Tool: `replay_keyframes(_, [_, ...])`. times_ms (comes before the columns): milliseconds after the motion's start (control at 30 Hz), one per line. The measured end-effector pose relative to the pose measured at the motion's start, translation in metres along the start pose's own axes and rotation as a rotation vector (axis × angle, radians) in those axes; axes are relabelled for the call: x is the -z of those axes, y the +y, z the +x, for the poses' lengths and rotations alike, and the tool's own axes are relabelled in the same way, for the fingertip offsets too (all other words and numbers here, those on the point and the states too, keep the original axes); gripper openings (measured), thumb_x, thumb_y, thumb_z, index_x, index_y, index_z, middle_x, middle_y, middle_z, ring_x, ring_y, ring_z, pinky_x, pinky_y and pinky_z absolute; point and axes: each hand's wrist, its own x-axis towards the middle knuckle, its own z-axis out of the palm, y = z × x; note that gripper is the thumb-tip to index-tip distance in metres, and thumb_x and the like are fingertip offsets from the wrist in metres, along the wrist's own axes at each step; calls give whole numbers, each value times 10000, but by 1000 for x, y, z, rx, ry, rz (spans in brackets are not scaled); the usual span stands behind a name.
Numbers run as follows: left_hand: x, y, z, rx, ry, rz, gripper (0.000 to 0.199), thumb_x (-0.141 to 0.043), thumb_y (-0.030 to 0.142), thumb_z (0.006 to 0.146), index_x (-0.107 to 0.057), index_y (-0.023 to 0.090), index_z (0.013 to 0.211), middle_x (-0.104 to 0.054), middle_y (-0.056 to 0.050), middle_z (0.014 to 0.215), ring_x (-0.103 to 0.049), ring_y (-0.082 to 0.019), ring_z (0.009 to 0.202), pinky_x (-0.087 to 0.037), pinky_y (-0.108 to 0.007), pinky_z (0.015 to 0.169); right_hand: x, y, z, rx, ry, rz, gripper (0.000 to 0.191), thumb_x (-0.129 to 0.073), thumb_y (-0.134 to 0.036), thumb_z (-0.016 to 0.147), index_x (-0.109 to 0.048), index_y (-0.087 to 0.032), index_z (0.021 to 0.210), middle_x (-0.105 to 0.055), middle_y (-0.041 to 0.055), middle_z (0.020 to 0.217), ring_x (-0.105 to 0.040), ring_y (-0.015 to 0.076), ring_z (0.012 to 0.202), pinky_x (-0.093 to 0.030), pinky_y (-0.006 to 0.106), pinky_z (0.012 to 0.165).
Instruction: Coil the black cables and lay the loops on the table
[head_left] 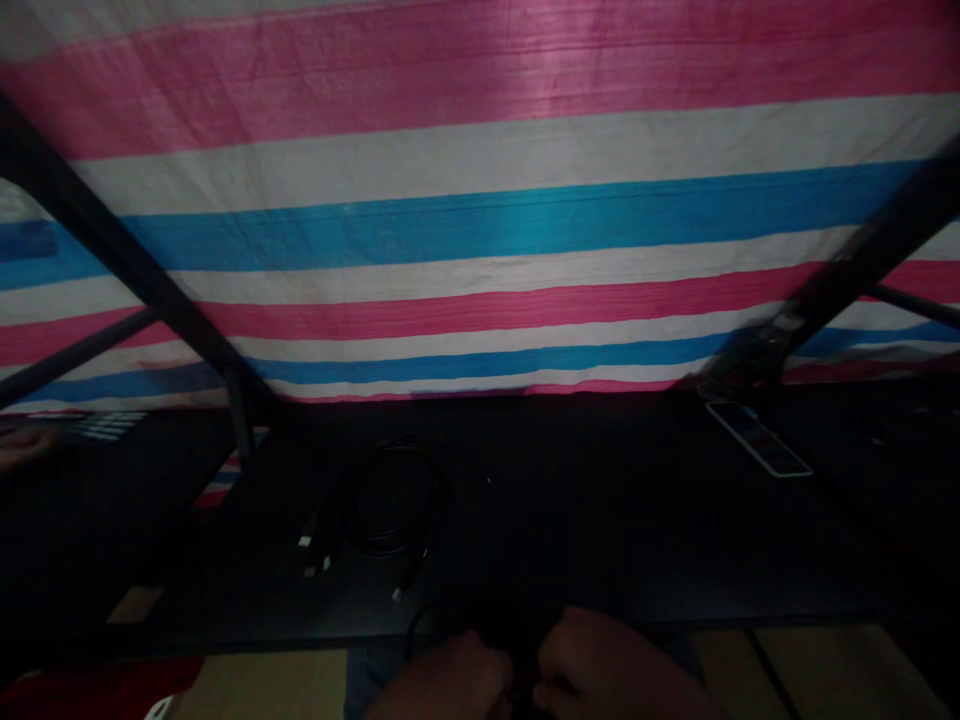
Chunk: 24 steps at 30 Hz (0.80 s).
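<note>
At the bottom centre, by the front edge of a black table (pixel 585 520), my left hand (pixel 457 675) and my right hand (pixel 600 665) are close together with fingers curled. Between them the view is very dark; a thin black cable (pixel 412 630) loops out beside my left hand, and what either hand grips cannot be made out. Coiled black cables (pixel 390 548) with light metal plugs lie on the table, forward and left of my hands.
A white-edged, phone-like device (pixel 759 438) lies at the back right. Dark metal posts (pixel 180 320) rise on both sides before a striped sheet (pixel 480 230). Another person's hand (pixel 30 445) shows at the far left, near pale strips.
</note>
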Motion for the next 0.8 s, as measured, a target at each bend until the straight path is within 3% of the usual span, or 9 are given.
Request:
replay_keyframes(200, [17,12,-16,76,20,22,245,-596,303,870,-800,312,1005,-753,-20,1057,-672,-203,884,-421,-257,647,8,-2,-4,153,-96,235,177,-651,-319,847,-752,-207,753,-569,-48,629,-437,91,556,-285,215,528])
replay_keyframes(367, [42,13,-41,16,36,-7,321,-480,277,955,-787,296,1047,-760,8,1009,-661,-153,874,-449,-232,751,43,9,-13,221,-82,300,135,-654,-226,829,-760,-181,759,-614,-38,655,-490,100,621,-336,204,580])
replay_keyframes(467, [48,14,-46,17,64,-10,307,-484,275,956,-778,282,1046,-764,7,1025,-665,-155,915,-451,-228,784,55,16,-17,225,-70,290,146,-641,-230,839,-758,-177,770,-624,-27,678,-497,112,666,-343,202,595])
replay_keyframes(667, [28,2,-26,-52,5,-2,205,-570,314,913,-771,279,935,-752,4,930,-633,-155,765,-424,-224,631,40,15,-12,212,-194,228,187,-645,-253,849,-714,-167,698,-473,-65,557,-392,82,540,-277,212,529])
replay_keyframes(800, [9,-7,-6,23,63,16,189,-581,291,887,-764,256,923,-746,-36,959,-639,-181,768,-440,-247,624,28,8,-6,125,-136,190,173,-645,-241,826,-710,-162,686,-476,-61,553,-380,78,519,-255,219,511])
